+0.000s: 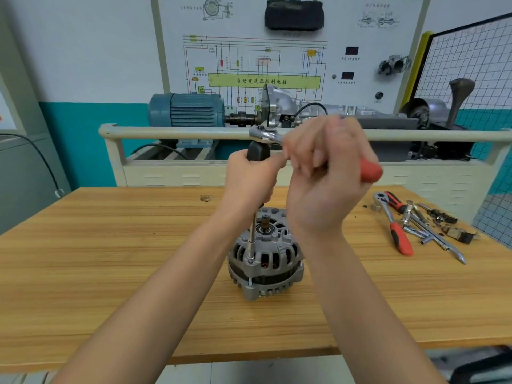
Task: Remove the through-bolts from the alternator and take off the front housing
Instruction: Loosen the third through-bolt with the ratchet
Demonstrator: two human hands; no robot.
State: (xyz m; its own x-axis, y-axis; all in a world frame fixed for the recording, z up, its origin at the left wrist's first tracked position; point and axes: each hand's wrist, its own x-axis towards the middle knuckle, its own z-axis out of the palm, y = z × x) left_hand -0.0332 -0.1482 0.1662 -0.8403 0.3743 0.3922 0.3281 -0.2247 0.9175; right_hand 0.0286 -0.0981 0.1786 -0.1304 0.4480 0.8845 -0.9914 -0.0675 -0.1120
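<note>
both hands clenched: left hand [249,178] around extension bar [252,231] on alternator [266,253], right hand [327,173] gripping ratchet [267,135]

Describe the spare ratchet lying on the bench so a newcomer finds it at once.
Look at the wooden bench, right of the alternator. Among the loose chrome tools there lies the spare ratchet, the only one with a red-and-black handle.

Bright even indoor light, soft shadows; right hand [327,173] motion-blurred; edges wide-angle bowed.
</note>
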